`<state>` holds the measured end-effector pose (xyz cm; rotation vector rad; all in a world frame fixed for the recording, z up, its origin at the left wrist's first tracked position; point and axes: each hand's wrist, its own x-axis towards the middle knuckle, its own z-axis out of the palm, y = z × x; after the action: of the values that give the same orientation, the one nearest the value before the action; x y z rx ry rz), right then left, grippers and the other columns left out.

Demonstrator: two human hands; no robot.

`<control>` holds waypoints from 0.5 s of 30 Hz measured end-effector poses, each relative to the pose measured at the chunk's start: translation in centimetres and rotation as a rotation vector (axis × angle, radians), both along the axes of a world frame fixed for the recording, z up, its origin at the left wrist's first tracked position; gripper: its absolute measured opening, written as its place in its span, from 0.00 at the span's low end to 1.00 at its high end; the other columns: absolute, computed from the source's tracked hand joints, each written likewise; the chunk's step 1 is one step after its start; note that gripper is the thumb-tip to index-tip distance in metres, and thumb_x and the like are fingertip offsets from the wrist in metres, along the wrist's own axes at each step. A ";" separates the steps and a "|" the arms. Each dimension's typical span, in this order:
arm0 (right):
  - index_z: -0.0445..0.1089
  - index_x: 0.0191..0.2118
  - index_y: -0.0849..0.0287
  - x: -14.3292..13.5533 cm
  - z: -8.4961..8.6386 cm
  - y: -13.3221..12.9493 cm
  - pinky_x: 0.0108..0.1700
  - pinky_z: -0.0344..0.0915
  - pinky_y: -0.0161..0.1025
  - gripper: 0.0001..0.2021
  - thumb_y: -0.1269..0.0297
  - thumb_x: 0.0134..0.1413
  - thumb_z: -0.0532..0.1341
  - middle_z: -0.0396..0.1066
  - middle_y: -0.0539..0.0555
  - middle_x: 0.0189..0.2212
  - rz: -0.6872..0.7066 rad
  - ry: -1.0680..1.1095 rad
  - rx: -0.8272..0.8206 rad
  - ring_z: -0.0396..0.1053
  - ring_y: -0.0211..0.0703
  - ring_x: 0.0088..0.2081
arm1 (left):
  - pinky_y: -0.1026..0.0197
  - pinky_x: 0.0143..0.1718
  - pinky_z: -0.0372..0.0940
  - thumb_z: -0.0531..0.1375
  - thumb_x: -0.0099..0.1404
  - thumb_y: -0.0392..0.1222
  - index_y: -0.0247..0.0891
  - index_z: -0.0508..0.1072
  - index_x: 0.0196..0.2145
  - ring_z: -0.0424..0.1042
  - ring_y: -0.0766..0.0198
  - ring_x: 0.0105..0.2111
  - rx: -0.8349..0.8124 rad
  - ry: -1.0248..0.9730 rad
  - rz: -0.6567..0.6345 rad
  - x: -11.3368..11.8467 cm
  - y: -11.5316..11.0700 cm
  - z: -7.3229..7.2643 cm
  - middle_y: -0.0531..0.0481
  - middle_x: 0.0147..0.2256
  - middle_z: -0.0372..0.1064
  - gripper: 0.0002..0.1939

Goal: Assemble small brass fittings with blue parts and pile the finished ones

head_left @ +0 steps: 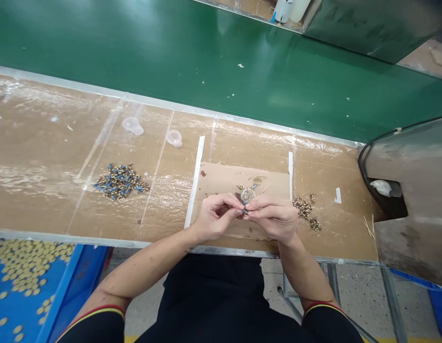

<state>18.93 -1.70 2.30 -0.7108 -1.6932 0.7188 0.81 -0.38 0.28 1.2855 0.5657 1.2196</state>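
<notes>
My left hand (217,216) and my right hand (274,216) meet over a brown cardboard sheet (221,178). Between their pinched fingertips is a small blue and brass part (245,211), held from both sides. Just beyond the fingertips sits a small round clear dish (247,194), partly hidden. A few brass pieces (240,186) and a thin stick (266,187) lie near it. A pile of blue and brass parts (121,182) lies at the left, and a smaller pile of brass pieces (303,207) lies right of my right hand.
Two clear plastic pieces (133,126) (174,138) lie on the cardboard-covered table (45,152). Beyond it runs a green belt (163,62). A metal housing (414,190) with a black cable stands at the right. Below left, a blue bin (65,286) holds many yellowish discs.
</notes>
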 end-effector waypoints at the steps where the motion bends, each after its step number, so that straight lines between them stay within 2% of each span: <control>1: 0.81 0.43 0.51 0.0 0.0 0.0 0.37 0.83 0.38 0.09 0.72 0.58 0.70 0.83 0.52 0.36 0.001 0.003 0.002 0.82 0.41 0.36 | 0.66 0.28 0.74 0.65 0.70 0.47 0.35 0.77 0.32 0.78 0.66 0.27 0.019 0.003 0.007 0.0 0.0 0.0 0.46 0.27 0.77 0.13; 6: 0.79 0.46 0.49 -0.1 -0.1 0.1 0.41 0.83 0.38 0.13 0.74 0.58 0.70 0.82 0.51 0.39 -0.019 -0.016 0.020 0.82 0.40 0.38 | 0.66 0.30 0.74 0.65 0.70 0.43 0.37 0.79 0.34 0.79 0.66 0.28 0.125 0.036 0.067 -0.1 0.2 -0.1 0.46 0.29 0.79 0.08; 8: 0.76 0.50 0.48 -0.2 -0.2 0.0 0.41 0.82 0.38 0.16 0.71 0.57 0.71 0.81 0.52 0.43 -0.047 0.003 0.005 0.82 0.40 0.40 | 0.65 0.31 0.75 0.65 0.70 0.41 0.38 0.79 0.35 0.80 0.65 0.29 0.161 0.075 0.108 -0.2 0.3 0.0 0.46 0.31 0.80 0.06; 11: 0.70 0.57 0.49 -0.2 -0.2 -0.2 0.36 0.81 0.36 0.24 0.64 0.56 0.72 0.78 0.56 0.50 -0.070 0.083 -0.056 0.81 0.40 0.38 | 0.65 0.33 0.77 0.66 0.68 0.38 0.39 0.80 0.37 0.81 0.65 0.31 0.216 0.106 0.159 -0.3 0.3 0.0 0.47 0.33 0.81 0.02; 13: 0.70 0.56 0.51 -0.2 0.0 -0.3 0.36 0.81 0.37 0.21 0.63 0.58 0.71 0.79 0.56 0.46 -0.106 0.032 -0.064 0.80 0.40 0.36 | 0.64 0.34 0.77 0.66 0.68 0.36 0.39 0.80 0.38 0.81 0.64 0.32 0.242 0.103 0.171 -0.3 0.3 0.1 0.47 0.33 0.82 0.02; 15: 0.74 0.52 0.53 -0.2 0.2 -0.3 0.38 0.80 0.39 0.14 0.66 0.60 0.68 0.80 0.54 0.39 -0.154 -0.080 -0.017 0.79 0.42 0.35 | 0.64 0.35 0.78 0.66 0.68 0.34 0.39 0.80 0.39 0.82 0.64 0.34 0.260 0.091 0.167 -0.2 0.3 0.1 0.47 0.34 0.82 0.03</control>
<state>18.76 -2.01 2.55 -0.8820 -1.6848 0.6042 0.63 -0.04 0.43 1.5426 0.6038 1.4124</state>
